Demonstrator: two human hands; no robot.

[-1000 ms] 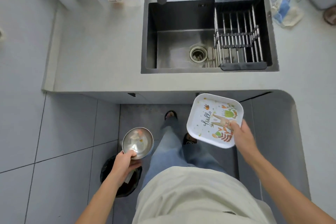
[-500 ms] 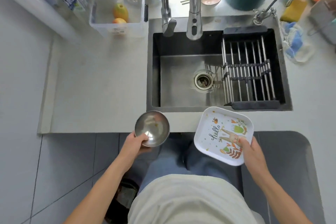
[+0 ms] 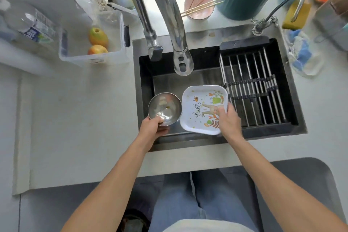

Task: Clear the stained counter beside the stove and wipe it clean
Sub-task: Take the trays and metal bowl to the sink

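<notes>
At centre frame, the left hand [image 3: 151,125] gripped the near rim of the bowl [image 3: 165,108], fingers curled under it, over the left part of the sink [image 3: 288,130]. Food scraps lay inside; a tilt would likely have spilled them onto the worktop [image 3: 75,118] at left. Just right, touching the bowl, the plate [image 3: 202,109] was pinched at its near right corner by the right hand [image 3: 228,121], thumb on top. Held by one corner, it could probably have slipped and knocked against the rack [image 3: 252,88] further right or dropped into the basin.
</notes>
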